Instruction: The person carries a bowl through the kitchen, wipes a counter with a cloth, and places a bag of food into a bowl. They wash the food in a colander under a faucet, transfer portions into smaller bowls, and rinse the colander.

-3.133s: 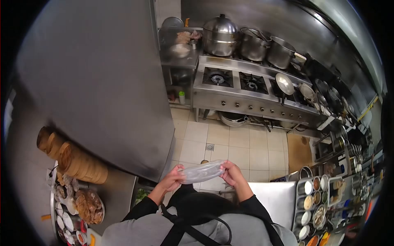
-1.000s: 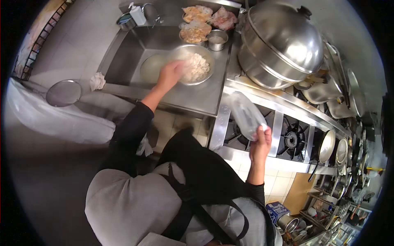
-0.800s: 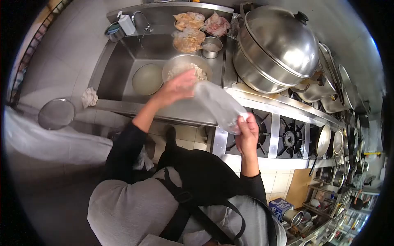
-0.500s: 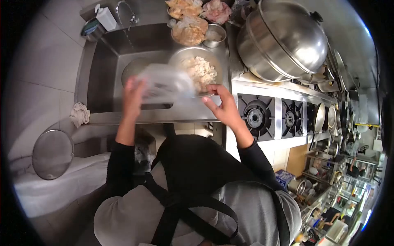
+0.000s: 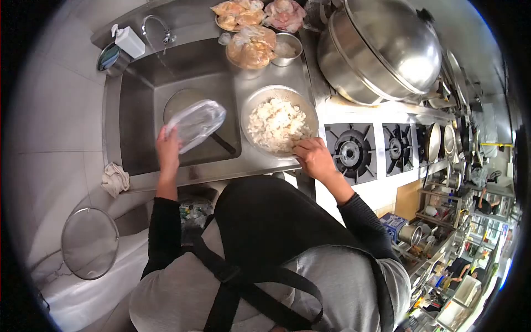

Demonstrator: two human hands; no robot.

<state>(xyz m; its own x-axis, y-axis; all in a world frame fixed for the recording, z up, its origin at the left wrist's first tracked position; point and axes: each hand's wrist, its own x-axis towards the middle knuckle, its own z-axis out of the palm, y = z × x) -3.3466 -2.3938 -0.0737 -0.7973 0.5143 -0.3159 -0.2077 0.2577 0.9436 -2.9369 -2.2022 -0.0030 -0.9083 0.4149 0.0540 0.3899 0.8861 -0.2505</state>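
A clear plastic bag [image 5: 194, 123] is held over the sink basin [image 5: 145, 110], pinched at its lower left end by the closed fingers of the left hand [image 5: 167, 148]. The bag's long axis is tilted, running from the hand up and to the right, with its free end pointing toward the metal bowl of chopped white food [image 5: 278, 124]. That bowl is set on the steel counter just right of the sink, near the counter's front edge. Its near rim is touched by the right hand [image 5: 313, 157], the fingers curled at the rim; whether anything is gripped cannot be told. Behind the bowl, bagged meat portions [image 5: 251, 45] are stacked toward the counter's back edge. A large lidded steamer [image 5: 381, 47] is seen at the right, above the gas burners [image 5: 349, 150]. A cloth [image 5: 115, 178] is draped over the sink's front left corner, and a round strainer [image 5: 89, 243] lies below it.
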